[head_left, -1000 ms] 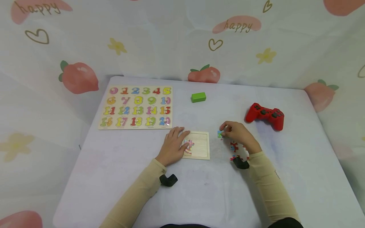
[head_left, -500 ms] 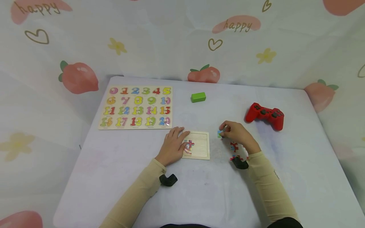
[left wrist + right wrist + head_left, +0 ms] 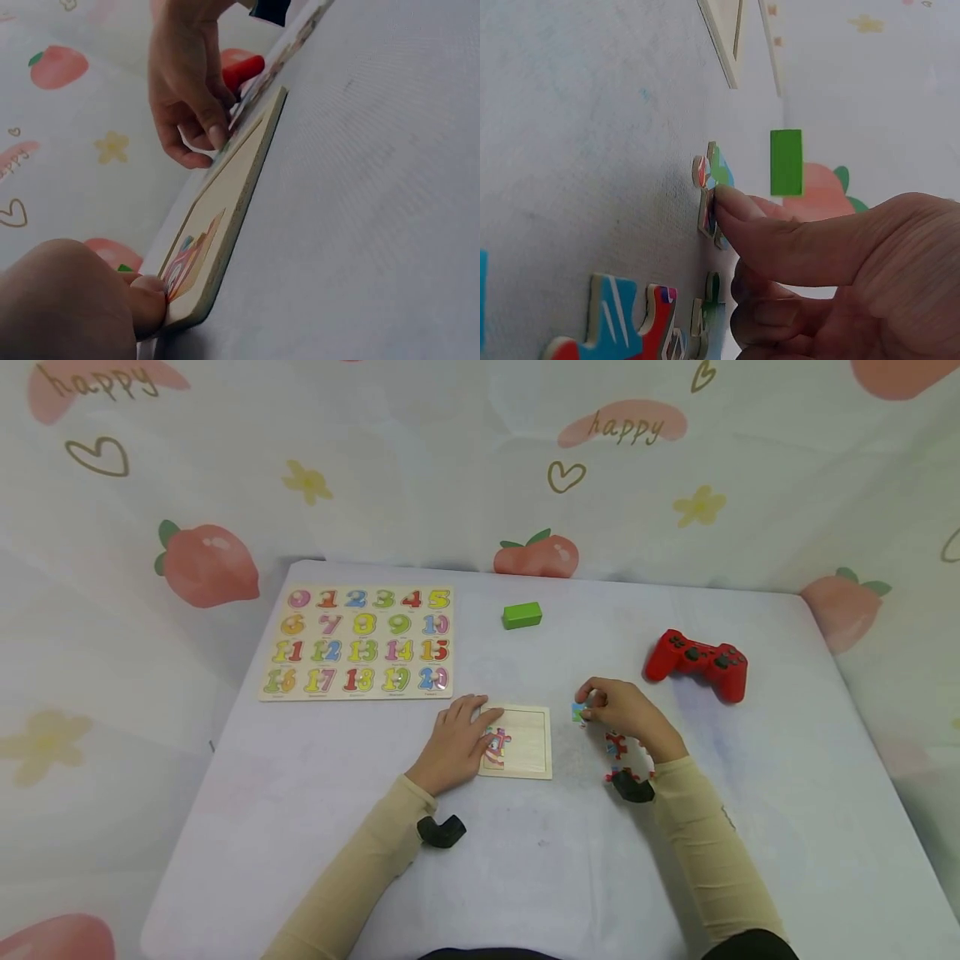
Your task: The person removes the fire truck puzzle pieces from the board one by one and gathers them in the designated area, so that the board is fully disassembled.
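Observation:
A small wooden puzzle tray [image 3: 529,743] lies in the middle of the table in the head view. Fitted puzzle pieces [image 3: 496,752] with a pink and red print fill part of its left side. My left hand [image 3: 452,745] rests along the tray's left edge, fingers spread and thumb on the pieces. To the right of the tray, my right hand [image 3: 626,710] pinches a green and blue puzzle piece [image 3: 718,174] between thumb and finger, low at the table surface. Other loose puzzle pieces [image 3: 619,319] lie under the right wrist, partly hidden by it in the head view.
A wooden number board [image 3: 356,643] with 0 to 20 lies at the back left. A green block [image 3: 522,616] stands behind the tray. The red game controller [image 3: 697,666] lies beyond my right hand. A patterned cloth [image 3: 420,468] hangs behind the white table.
My left thumb has drawn back slightly, showing more of the fitted pieces, and the index finger has shifted a little on the tray. The right hand stays almost in place with its puzzle piece.

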Action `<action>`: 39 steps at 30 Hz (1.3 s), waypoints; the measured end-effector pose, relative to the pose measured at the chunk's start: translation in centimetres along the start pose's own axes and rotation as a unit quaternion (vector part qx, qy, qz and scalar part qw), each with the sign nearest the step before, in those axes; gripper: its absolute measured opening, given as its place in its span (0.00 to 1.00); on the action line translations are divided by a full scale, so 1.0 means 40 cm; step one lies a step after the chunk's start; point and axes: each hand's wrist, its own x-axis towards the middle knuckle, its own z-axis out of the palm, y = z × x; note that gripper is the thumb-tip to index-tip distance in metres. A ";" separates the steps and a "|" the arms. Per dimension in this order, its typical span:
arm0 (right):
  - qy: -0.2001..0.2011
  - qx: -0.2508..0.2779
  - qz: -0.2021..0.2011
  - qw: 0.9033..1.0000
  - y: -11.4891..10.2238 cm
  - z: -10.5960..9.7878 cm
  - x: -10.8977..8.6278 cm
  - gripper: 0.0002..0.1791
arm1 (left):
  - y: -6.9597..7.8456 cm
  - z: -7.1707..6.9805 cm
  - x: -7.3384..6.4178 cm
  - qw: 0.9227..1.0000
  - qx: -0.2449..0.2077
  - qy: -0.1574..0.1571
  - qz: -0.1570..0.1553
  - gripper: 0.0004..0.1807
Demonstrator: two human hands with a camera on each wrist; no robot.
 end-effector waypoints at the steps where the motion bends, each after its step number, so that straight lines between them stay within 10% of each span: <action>1: 0.000 -0.001 -0.002 1.000 0.002 0.000 0.001 0.10 | -0.004 0.002 0.000 1.000 -0.005 0.001 0.000 0.22; 11: 0.037 0.018 -0.030 0.999 -0.023 0.017 -0.002 0.07 | -0.032 -0.005 0.000 0.999 -0.046 -0.018 -0.003 0.26; 21: 0.011 0.013 -0.147 0.989 -0.144 0.145 -0.001 0.09 | -0.040 -0.023 -0.001 0.997 -0.072 -0.039 0.012 0.32; 39: 0.072 -0.027 -0.142 0.987 -0.209 0.212 -0.002 0.08 | -0.036 -0.023 0.000 0.994 -0.086 -0.060 0.012 0.45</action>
